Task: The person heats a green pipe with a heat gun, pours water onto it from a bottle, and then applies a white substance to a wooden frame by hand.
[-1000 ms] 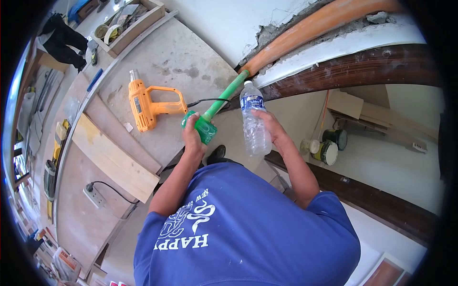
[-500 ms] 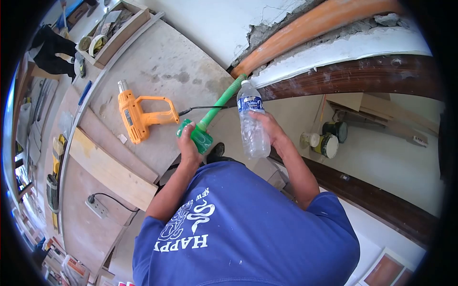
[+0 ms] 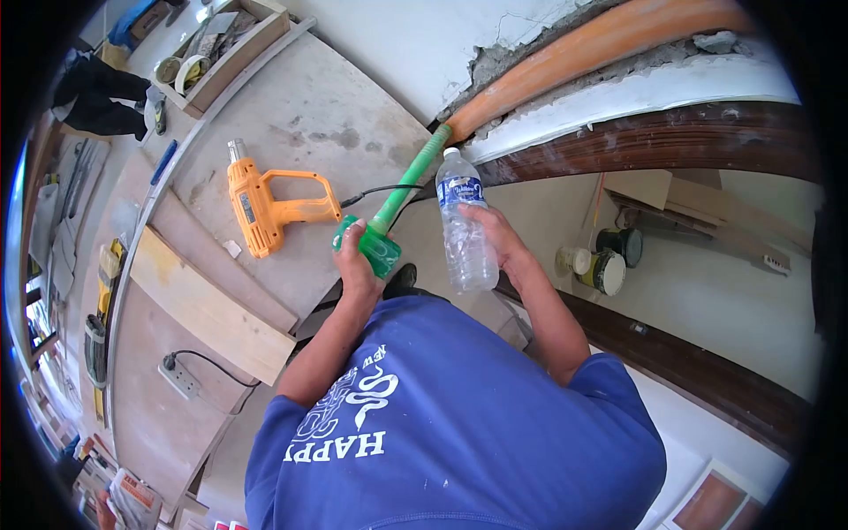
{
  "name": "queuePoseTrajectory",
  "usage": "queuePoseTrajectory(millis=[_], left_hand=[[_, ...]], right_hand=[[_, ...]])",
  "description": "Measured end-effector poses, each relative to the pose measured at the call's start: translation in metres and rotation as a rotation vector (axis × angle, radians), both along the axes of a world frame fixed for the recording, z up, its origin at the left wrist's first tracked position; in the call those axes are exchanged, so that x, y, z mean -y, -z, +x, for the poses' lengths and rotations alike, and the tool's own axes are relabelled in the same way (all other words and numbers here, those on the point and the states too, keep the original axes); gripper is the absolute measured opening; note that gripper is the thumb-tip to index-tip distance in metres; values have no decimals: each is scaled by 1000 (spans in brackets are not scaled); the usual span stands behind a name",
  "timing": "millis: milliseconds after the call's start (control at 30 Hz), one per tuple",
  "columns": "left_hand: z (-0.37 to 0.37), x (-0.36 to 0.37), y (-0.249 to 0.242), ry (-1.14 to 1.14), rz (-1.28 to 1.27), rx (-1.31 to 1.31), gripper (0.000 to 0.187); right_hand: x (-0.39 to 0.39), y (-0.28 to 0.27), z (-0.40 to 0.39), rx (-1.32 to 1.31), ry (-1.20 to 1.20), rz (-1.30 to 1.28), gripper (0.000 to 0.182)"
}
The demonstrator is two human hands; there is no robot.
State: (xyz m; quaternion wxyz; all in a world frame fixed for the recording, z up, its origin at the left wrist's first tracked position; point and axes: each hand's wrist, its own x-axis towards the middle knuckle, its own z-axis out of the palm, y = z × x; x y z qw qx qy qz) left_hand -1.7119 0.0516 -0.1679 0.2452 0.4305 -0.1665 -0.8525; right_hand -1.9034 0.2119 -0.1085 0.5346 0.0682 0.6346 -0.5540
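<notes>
The left hand (image 3: 358,256) grips the wide end of the green funnel (image 3: 382,237), fingers wrapped around it. The funnel's spout reaches up into the orange pipe (image 3: 565,55) in the broken wall. The right hand (image 3: 495,238) clasps the capped water bottle (image 3: 464,225), upright just beside the funnel. Since a second ago both have barely moved (no pouring yet). An orange heat gun (image 3: 265,205) lies on the bench (image 3: 291,115).

The blue label on the clear plastic water bottle (image 3: 465,231) is too small to read. The green corrugated hose's (image 3: 408,181) far end vanishes into the orange pipe (image 3: 583,49), and the cluttered shelves (image 3: 53,265) at the left edge blur.
</notes>
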Motion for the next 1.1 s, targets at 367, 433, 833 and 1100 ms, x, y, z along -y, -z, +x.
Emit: queuePoseTrajectory(millis=[367, 433, 833, 1100], left_hand=[[-14, 1, -22, -66, -21, 60, 19], [-19, -9, -25, -90, -32, 87, 14], [-9, -2, -9, -55, 36, 48, 20], [-10, -3, -14, 61, -6, 48, 26]], right_hand=[[11, -10, -3, -59, -28, 20, 33], [12, -11, -7, -77, -31, 18, 32], [-2, -13, 9, -99, -54, 23, 35], [-24, -10, 6, -89, -30, 48, 34]])
